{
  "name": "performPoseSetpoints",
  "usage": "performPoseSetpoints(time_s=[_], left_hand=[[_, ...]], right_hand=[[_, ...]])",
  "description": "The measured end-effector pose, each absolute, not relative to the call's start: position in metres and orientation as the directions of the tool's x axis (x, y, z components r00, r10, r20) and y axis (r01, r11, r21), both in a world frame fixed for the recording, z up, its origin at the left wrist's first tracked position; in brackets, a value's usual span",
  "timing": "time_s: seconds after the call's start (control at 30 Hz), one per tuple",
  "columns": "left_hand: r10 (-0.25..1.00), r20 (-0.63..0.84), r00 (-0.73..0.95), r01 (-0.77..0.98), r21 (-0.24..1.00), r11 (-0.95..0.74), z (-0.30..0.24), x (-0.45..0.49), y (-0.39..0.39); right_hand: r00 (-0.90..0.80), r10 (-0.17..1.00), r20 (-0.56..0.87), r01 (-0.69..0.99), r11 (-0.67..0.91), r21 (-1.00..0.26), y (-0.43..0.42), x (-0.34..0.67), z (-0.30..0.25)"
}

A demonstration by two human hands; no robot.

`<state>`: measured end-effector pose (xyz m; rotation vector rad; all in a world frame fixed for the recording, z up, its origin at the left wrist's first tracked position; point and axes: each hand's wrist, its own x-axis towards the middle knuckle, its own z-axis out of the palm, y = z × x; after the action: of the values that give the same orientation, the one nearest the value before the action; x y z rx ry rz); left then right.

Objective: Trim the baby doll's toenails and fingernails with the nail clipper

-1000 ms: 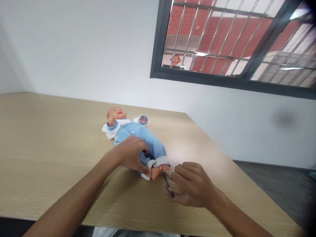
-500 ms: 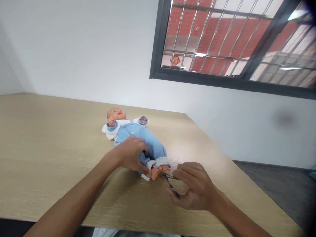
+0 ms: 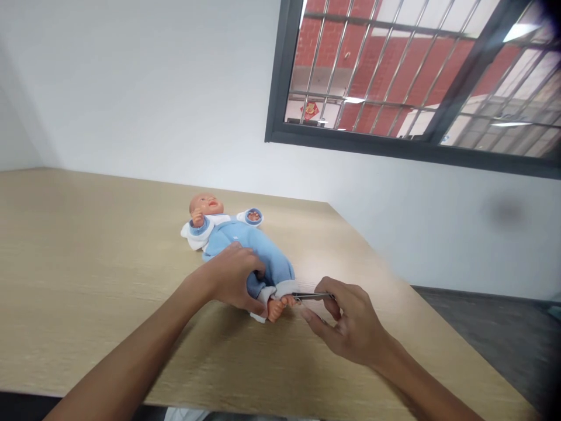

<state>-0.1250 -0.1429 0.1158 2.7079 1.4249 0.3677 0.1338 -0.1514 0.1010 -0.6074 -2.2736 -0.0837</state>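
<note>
A baby doll (image 3: 243, 245) in a blue and white suit lies on its back on a light wood table (image 3: 109, 245). My left hand (image 3: 232, 278) is shut around the doll's blue-clad legs, just above its bare feet (image 3: 276, 309). My right hand (image 3: 350, 321) pinches a small metal nail clipper (image 3: 313, 296) between thumb and fingers. The clipper lies nearly level, its jaw end right at the doll's toes. Whether the jaws touch a toe is hidden at this size.
The table's right edge runs diagonally down to a dark grey floor (image 3: 491, 339). A white wall (image 3: 131, 88) stands behind the table. A dark-framed barred window (image 3: 394, 76) above shows a red brick surface beyond it.
My right hand has turned the clipper from pointing downward to lying level, its jaw end now at the doll's toes. My left hand and the doll have barely moved.
</note>
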Motion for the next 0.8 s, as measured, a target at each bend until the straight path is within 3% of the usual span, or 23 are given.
performPoseSetpoints(time_s=[0.17,0.3,0.37,0.47,0.57,0.67,0.73,0.8], left_hand=[[0.824,0.169,0.541,0.808,0.169,-0.565,0.116,-0.127,-0.142],[0.789,0.255,0.559,0.778,0.168,-0.605,0.117,-0.122,-0.145],[0.722,0.350,0.597,0.728,0.142,-0.671,0.117,-0.113,-0.148],[0.580,0.489,0.652,0.628,0.082,-0.774,0.113,-0.095,-0.154],[0.465,0.562,0.684,0.546,0.028,-0.837,0.105,-0.079,-0.158],[0.433,0.586,0.685,0.525,0.015,-0.851,0.100,-0.074,-0.160],[0.456,0.592,0.664,0.526,0.064,-0.848,0.101,-0.074,-0.161],[0.503,0.578,0.643,0.490,0.194,-0.850,0.106,-0.076,-0.162]], right_hand=[[-0.596,0.460,0.659,0.441,0.873,-0.211,-0.149,0.136,0.107],[-0.587,0.603,0.539,0.337,0.788,-0.515,-0.148,0.138,0.110],[-0.575,0.680,0.454,0.298,0.691,-0.658,-0.148,0.138,0.109],[-0.552,0.752,0.360,0.267,0.568,-0.778,-0.147,0.136,0.108],[-0.569,0.767,0.298,0.218,0.490,-0.844,-0.147,0.134,0.106],[-0.593,0.753,0.285,0.170,0.463,-0.870,-0.148,0.133,0.107],[-0.610,0.731,0.308,0.160,0.494,-0.855,-0.148,0.134,0.109],[-0.639,0.695,0.331,0.162,0.542,-0.825,-0.148,0.135,0.112]])
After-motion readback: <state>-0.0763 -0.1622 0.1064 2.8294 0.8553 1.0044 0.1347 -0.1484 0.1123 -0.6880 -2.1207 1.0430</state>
